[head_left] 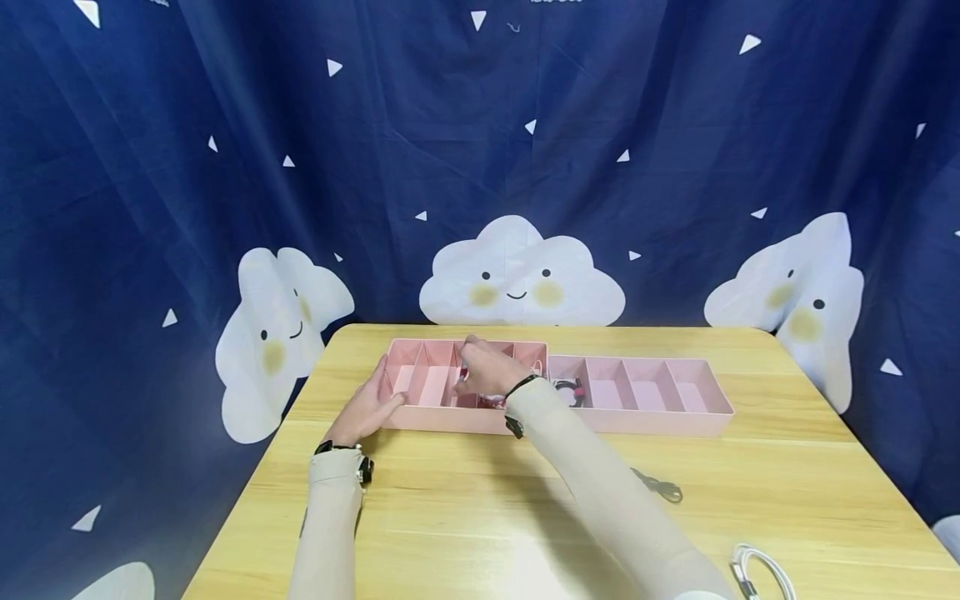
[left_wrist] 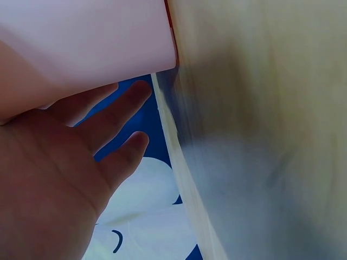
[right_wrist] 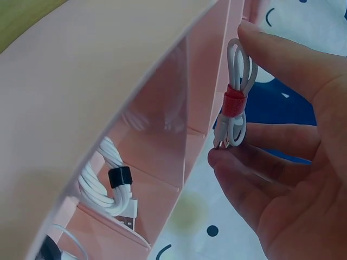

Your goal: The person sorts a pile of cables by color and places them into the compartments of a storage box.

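My right hand (head_left: 487,371) is over the middle of a pink divided box (head_left: 450,419). In the right wrist view its thumb and fingertips pinch a small white cable (right_wrist: 235,103), folded into a bundle with a red strap round its middle. Below and beside it, a white cable with a black strap (right_wrist: 120,176) lies in a compartment. My left hand (head_left: 362,412) rests against the box's left end, thumb near the front corner. From the left wrist, its fingers (left_wrist: 116,111) look extended and spread beside the box wall.
A paler pink divided box (head_left: 660,423) adjoins on the right, a dark coiled cable (head_left: 577,392) in its first compartment. Nearer on the wooden table (head_left: 435,517) lie a dark cable (head_left: 663,488) and a white cable (head_left: 772,567). A blue cloud-patterned curtain (head_left: 390,183) hangs behind.
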A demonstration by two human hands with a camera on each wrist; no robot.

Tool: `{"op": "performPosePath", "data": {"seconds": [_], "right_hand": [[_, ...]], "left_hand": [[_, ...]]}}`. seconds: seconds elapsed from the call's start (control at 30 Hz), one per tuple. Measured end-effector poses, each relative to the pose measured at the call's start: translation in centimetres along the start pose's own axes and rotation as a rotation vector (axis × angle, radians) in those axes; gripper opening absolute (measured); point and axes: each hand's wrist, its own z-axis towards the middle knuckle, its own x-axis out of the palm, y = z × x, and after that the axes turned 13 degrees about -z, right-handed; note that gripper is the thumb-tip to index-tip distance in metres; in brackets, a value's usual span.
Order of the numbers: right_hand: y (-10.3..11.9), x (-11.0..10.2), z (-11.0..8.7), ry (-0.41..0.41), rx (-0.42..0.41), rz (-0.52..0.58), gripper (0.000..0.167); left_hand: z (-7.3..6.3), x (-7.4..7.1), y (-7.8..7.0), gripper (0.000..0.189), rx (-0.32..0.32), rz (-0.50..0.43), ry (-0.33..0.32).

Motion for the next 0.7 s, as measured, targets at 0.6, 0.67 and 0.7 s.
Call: {"op": "performPosePath", "data": {"seconds": [0.6, 0.67, 0.7], "right_hand": [[0.0, 0.51, 0.06, 0.004, 0.005, -0.031, 0.037], [0.02, 0.42, -0.01, 0.007, 0.004, -0.028, 0.037], [0.02, 0.37, -0.05, 0.008, 0.004, -0.025, 0.037]], "left_hand": [[-0.03, 0.12, -0.08, 0.098, -0.005, 0.009, -0.004], [-0.04, 0.07, -0.07, 0.098, -0.007, 0.012, -0.003], [-0.04, 0.05, -0.05, 0.098, -0.007, 0.015, -0.002]]}}
